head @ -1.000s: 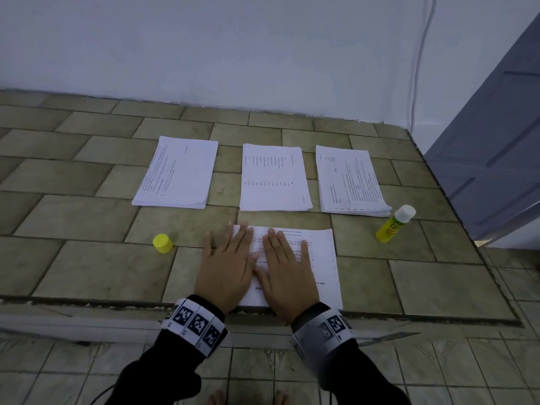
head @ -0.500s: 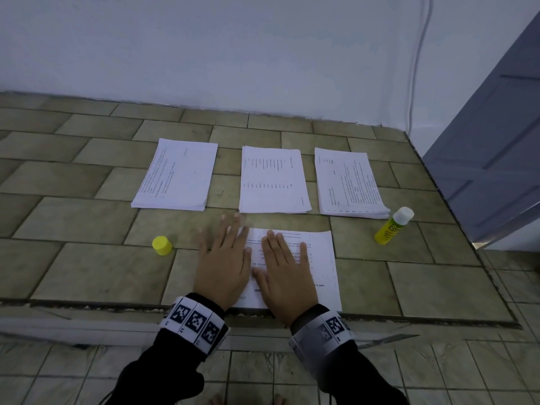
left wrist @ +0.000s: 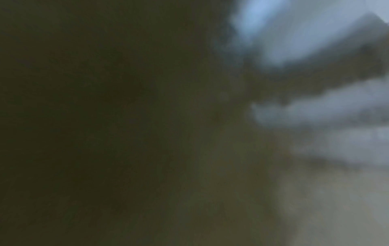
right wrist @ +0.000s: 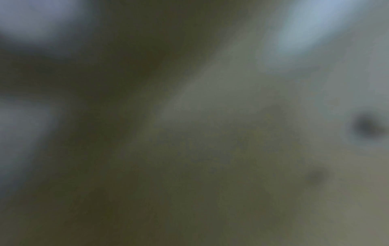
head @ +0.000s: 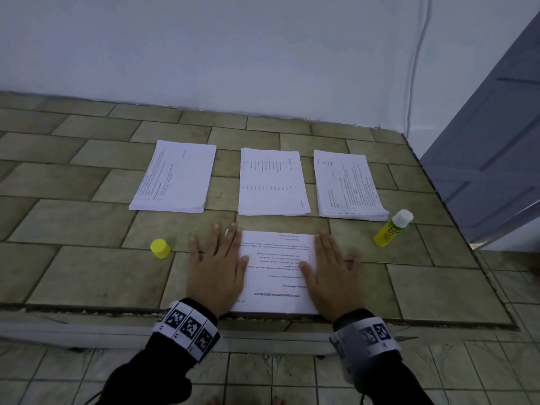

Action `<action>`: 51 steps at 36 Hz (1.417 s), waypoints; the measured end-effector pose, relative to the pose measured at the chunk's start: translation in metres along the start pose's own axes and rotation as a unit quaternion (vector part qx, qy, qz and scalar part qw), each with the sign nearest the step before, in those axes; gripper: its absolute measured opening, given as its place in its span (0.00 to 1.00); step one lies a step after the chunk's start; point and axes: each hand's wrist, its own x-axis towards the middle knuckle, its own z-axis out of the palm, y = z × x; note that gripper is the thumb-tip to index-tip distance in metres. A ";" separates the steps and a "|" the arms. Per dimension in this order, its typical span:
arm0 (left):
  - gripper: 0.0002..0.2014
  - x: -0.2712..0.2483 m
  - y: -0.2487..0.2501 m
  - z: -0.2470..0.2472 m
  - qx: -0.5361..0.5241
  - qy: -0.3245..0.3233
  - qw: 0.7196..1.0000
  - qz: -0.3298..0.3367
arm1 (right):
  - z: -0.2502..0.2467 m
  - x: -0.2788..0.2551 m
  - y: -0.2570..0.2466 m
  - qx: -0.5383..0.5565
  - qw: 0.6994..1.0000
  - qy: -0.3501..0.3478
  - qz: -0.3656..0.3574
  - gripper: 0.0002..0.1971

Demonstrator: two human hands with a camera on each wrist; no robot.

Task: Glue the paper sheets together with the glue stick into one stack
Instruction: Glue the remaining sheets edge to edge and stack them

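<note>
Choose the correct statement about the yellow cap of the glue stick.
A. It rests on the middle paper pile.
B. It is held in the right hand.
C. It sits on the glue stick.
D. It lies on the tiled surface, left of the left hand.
D: the yellow cap stands alone on the tiles, left of the left hand, while the glue stick stands far to the right.

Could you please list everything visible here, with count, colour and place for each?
Paper piles: three, white, printed, in a row on the far side of the tiled surface.
Near sheet: one visible, white, printed, at the front edge between the hands.
Glue stick: one, yellow body with white end, right of the row.
Cap: one, yellow, left of the near sheet.
Tiled surface: one, olive.
Door: one, grey-blue, at right.
Left hand, right hand: flat on the sheet's side edges.
</note>
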 end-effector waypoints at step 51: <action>0.42 0.000 0.003 -0.011 -0.043 -0.092 0.994 -0.025 | -0.081 0.052 0.011 0.002 0.984 -0.178 -0.027 0.13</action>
